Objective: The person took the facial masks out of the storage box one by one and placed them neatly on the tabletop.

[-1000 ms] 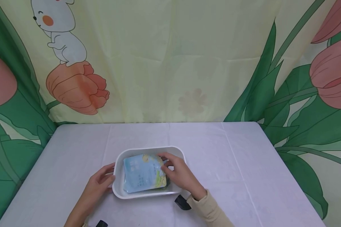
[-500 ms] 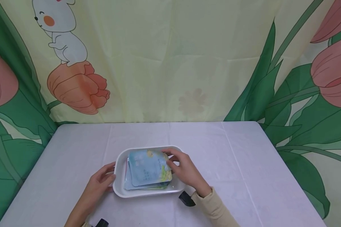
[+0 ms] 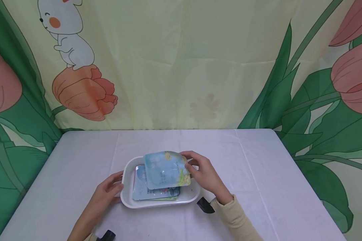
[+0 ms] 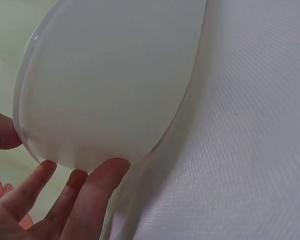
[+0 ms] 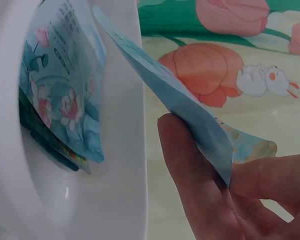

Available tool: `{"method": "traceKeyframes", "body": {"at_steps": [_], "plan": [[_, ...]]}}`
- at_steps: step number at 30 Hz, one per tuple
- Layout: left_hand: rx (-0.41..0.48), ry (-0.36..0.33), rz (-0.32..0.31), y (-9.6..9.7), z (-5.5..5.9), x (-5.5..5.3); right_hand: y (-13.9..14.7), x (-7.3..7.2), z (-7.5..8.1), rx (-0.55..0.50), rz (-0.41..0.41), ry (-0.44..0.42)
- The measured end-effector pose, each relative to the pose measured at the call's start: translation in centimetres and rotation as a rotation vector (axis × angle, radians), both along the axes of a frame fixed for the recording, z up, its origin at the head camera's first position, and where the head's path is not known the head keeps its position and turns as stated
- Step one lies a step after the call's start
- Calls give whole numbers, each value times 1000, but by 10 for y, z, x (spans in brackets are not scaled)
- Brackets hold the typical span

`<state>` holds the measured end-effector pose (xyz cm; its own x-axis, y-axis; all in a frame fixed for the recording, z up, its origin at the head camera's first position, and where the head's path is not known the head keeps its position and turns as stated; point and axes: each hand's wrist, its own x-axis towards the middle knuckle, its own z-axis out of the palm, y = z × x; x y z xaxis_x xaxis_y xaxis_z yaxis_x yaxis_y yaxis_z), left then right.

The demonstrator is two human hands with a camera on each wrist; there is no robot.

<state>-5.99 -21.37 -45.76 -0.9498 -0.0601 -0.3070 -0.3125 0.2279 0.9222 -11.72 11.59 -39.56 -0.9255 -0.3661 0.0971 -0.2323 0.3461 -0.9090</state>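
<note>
My right hand (image 3: 206, 174) pinches a flat light-blue sachet (image 3: 166, 169) by its right edge, thumb on top and fingers beneath. The sachet is tilted and raised above the white tray (image 3: 127, 201). In the right wrist view its blue back (image 5: 190, 117) stands clear of another blue sachet with pink flowers (image 5: 65, 95), which lies in the tray. A darker sachet (image 5: 55, 147) shows under that one. My left hand (image 3: 105, 190) rests against the tray's left end. In the left wrist view, spread fingertips (image 4: 110, 167) touch the outer wall (image 4: 105, 85).
A white cloth (image 3: 238, 157) covers the table, with bare cloth right of and behind the tray. A curtain printed with tulips and a rabbit (image 3: 75, 50) hangs at the far edge. Black straps (image 3: 205, 205) sit by both wrists.
My right hand has lifted the top sachet and moved it right and away from me, uncovering the sachets below. The left hand stays against the tray.
</note>
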Motion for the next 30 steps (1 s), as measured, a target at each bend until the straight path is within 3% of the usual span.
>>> {"method": "traceKeyframes", "body": {"at_steps": [6,18,30], "plan": [[18,-16,9,0,1,0,8,-6,2,-10,-7,18],[40,-15,4,-2,-4,-1,26,-14,14,-1,-104,-26],[49,-6,-8,-6,-5,0,43,-19,21,-24,-135,3]]}}
